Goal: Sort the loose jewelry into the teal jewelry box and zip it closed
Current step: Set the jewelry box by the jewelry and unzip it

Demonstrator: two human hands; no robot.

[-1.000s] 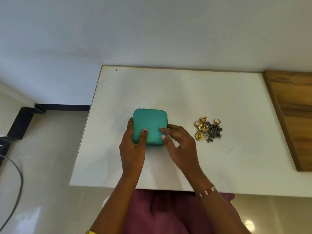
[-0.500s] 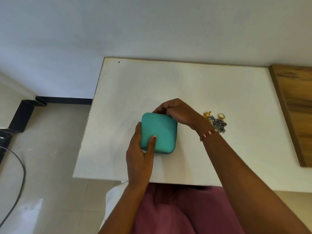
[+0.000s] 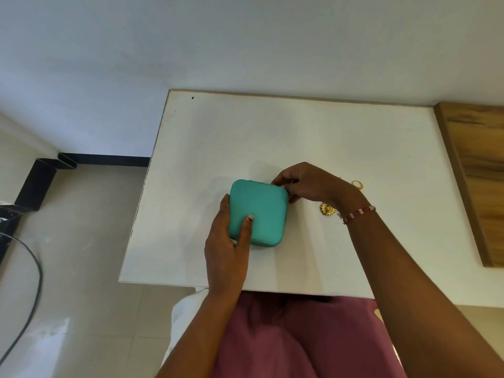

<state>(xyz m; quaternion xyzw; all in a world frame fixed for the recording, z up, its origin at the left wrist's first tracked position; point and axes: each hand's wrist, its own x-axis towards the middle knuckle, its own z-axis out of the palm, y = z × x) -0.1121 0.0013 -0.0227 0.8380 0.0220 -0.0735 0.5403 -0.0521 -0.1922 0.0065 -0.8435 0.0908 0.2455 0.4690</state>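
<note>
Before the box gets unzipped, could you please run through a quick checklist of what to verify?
1. Box flat on the table, lid closed: ok.
2. Left hand steadies the box, thumb on the lid: ok.
3. Right hand at the far right corner, fingers curled there: ok.
4. Zipper pull actually pinched: cannot tell, fingers hide it.
5. Jewelry outside the box: gold flower piece and ring show; the rest is hidden by the wrist.
</note>
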